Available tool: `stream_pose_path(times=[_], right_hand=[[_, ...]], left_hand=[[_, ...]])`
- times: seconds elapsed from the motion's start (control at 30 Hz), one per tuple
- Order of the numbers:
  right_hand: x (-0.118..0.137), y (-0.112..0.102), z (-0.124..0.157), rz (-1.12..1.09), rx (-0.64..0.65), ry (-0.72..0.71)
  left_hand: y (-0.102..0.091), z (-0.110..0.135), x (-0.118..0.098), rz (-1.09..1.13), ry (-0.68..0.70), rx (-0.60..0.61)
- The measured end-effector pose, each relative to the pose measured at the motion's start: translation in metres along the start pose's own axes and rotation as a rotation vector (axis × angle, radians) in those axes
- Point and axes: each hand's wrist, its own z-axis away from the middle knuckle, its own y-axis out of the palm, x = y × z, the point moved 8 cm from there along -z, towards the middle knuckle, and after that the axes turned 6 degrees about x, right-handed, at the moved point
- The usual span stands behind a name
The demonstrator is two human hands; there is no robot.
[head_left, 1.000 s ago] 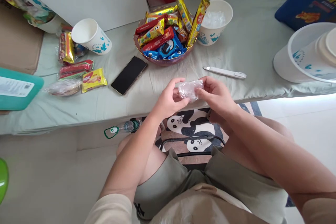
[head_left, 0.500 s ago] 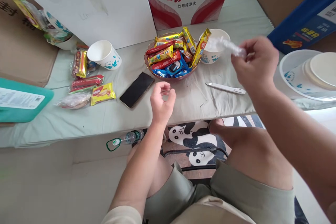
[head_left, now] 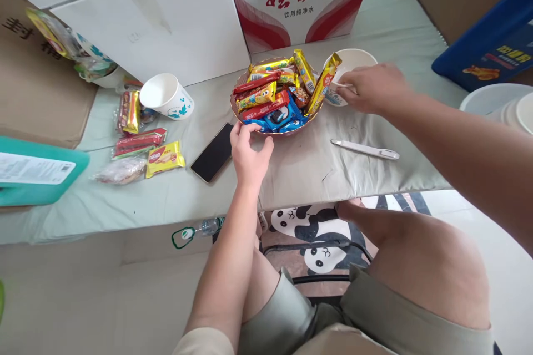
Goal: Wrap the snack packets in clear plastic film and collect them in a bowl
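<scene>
A scalloped bowl (head_left: pixel 297 128) heaped with wrapped snacks stands in the middle of the table. My left hand (head_left: pixel 250 150) is at its front left edge, thumb and fingers apart and holding nothing; the fingertips reach the rim, though firm contact is hard to tell. To the bowl's right is a white paper cup (head_left: pixel 358 57) with a blue leaf print. My right hand (head_left: pixel 372 87) covers its near right side, fingers closed on the rim. A white utility knife (head_left: pixel 365 149) lies on the cloth in front of that cup.
A phone (head_left: pixel 211 155), another paper cup (head_left: pixel 166 97) and several wrapped snacks (head_left: pixel 165 158) lie to the left. White boxes (head_left: pixel 291 5) stand behind. A blue container (head_left: pixel 491 44) and a clear tub (head_left: pixel 478 101) with stacked cups are at the right.
My right hand has moved left and down onto the paper cup; the crumpled clear plastic it held no longer shows. My left hand has moved up to the bowl's edge. The view has shifted slightly.
</scene>
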Motion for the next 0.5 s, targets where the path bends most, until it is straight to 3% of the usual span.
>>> stream_pose_path(times=[0.17, 0.27, 0.5], right_hand=[[-0.044, -0.015, -0.001, 0.103, -0.117, 0.106], [-0.077, -0.024, -0.012, 0.057, -0.136, 0.201], [-0.132, -0.052, -0.089, -0.381, -0.233, 0.299]], left_hand=[[0.006, -0.003, 0.000, 0.004, 0.037, 0.017], [0.017, -0.004, -0.002, 0.015, 0.058, 0.029], [0.049, -0.015, -0.015, -0.002, 0.081, 0.108]])
